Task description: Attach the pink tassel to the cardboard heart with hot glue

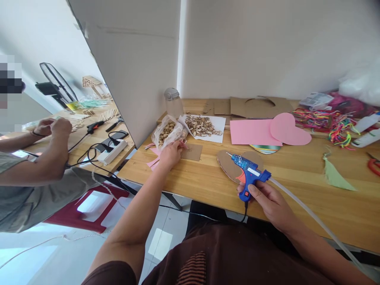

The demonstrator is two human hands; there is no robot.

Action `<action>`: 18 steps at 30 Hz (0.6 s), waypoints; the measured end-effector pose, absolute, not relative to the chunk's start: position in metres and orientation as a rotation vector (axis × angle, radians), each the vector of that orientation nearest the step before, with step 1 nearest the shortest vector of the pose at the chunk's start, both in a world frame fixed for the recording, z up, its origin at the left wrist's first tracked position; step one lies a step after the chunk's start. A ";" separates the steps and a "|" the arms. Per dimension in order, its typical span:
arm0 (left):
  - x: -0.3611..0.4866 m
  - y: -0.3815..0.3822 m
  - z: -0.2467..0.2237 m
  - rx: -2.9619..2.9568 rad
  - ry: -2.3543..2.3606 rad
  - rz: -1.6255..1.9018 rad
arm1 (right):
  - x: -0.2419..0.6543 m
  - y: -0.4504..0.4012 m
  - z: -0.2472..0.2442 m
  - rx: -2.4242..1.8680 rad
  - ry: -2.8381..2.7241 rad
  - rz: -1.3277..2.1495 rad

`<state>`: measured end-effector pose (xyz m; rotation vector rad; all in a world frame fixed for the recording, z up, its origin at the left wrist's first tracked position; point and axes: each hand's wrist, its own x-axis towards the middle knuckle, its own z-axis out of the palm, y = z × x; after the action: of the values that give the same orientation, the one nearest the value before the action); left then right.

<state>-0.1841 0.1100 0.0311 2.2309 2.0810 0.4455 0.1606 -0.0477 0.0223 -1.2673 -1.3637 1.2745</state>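
Note:
My right hand grips a blue hot glue gun by its handle, with the nozzle pointing left over a heart-shaped piece of cardboard. A long translucent glue stick trails from the gun's back end. My left hand reaches to the table's left part, its fingers drawn together beside a small reddish thing with a ring, too small to name. Under the fingertips lies a small cardboard rectangle. Close by are a plastic bag of pistachio-like nuts and shells on white paper.
A clear bottle stands by the wall. Pink paper, a pink heart, colourful strings, a green tassel and white bottles lie rightward. Another person's hands work at the left table, near a power strip.

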 end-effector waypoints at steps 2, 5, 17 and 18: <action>-0.182 0.111 0.032 2.247 2.081 0.417 | 0.161 -0.048 0.022 -1.260 -1.367 1.274; -0.180 0.114 0.034 2.232 2.130 0.346 | 0.162 -0.048 0.021 -1.254 -1.356 1.284; -0.160 0.130 0.049 2.142 2.262 0.013 | 0.161 -0.049 0.021 -1.215 -1.339 1.326; -0.160 0.132 0.049 2.133 2.268 0.003 | 0.161 -0.049 0.021 -1.215 -1.339 1.327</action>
<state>-0.1596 0.1323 0.0489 2.1333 2.2678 0.0034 0.1614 -0.0487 0.0210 -1.2150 -1.3392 1.3266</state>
